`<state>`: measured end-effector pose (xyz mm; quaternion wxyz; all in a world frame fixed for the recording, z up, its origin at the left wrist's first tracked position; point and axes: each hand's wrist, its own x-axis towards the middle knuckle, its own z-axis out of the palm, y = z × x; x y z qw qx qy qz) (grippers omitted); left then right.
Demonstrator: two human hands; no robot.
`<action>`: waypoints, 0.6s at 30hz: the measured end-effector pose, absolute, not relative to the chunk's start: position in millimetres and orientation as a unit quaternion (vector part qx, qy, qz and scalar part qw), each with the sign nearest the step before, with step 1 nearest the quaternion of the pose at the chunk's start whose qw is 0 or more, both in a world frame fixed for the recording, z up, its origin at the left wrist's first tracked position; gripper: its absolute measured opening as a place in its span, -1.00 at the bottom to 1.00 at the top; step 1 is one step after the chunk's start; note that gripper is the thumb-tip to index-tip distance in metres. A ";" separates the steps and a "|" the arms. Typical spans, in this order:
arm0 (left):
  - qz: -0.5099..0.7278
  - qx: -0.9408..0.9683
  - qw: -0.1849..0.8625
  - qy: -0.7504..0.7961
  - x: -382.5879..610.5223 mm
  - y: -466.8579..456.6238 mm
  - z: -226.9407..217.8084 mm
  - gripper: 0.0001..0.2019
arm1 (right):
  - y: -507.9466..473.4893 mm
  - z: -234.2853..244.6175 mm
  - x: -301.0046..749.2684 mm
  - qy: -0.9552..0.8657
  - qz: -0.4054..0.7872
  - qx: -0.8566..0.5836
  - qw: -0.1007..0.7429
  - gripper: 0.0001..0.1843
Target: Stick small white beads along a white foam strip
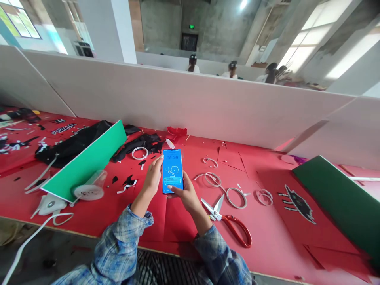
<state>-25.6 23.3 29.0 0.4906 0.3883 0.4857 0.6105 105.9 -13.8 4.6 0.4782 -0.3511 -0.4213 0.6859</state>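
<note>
Upright between my two hands is a smartphone [172, 164] with a lit blue lock screen showing a clock and a line drawing. My left hand [153, 176] grips its left edge, the thumb along the side. On the other edge my right hand [187, 192] holds it, and its thumb lies over the lower screen. The fingers behind the phone are hidden. To the right of my right forearm lie red-handled scissors [227, 221], blades apart, on the red table covering [184, 221]. Several coils of white cord [236, 198] rest beyond the scissors.
A green board [97, 158] stands at left, with a clear plastic cup [92, 186] and white power strip [52, 204] nearby. Black scraps [142, 144] lie behind. At right are a dark green board [338, 202] and black cutout [298, 204]. A white partition [190, 99] closes the back; people sit beyond.
</note>
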 end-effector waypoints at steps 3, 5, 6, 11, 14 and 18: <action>0.596 0.389 0.536 0.455 -25.1 16.8 29.2 -0.53 | -14.4 7.0 107.1 -0.419 0.678 -0.355 0.489 -0.32; 0.588 0.373 0.578 0.425 -23.1 12.8 30.0 -0.50 | -14.1 7.0 104.7 -0.421 0.674 -0.363 0.486 -0.31; 0.582 0.363 0.598 0.415 -22.1 11.8 30.6 -0.48 | -13.5 6.6 102.5 -0.423 0.674 -0.366 0.482 -0.31; 0.552 0.348 0.608 0.451 -31.0 23.2 29.7 -0.46 | -13.1 -2.0 104.9 -0.447 0.651 -0.412 0.455 -0.17; 0.553 0.356 0.565 0.499 -58.9 41.4 20.9 -0.50 | -30.7 -15.4 147.5 -0.485 0.485 -0.518 0.511 -0.29; 0.561 0.380 0.458 0.575 -111.8 67.5 2.3 -0.56 | -79.6 -46.3 241.8 -0.464 0.273 -0.694 0.478 -0.47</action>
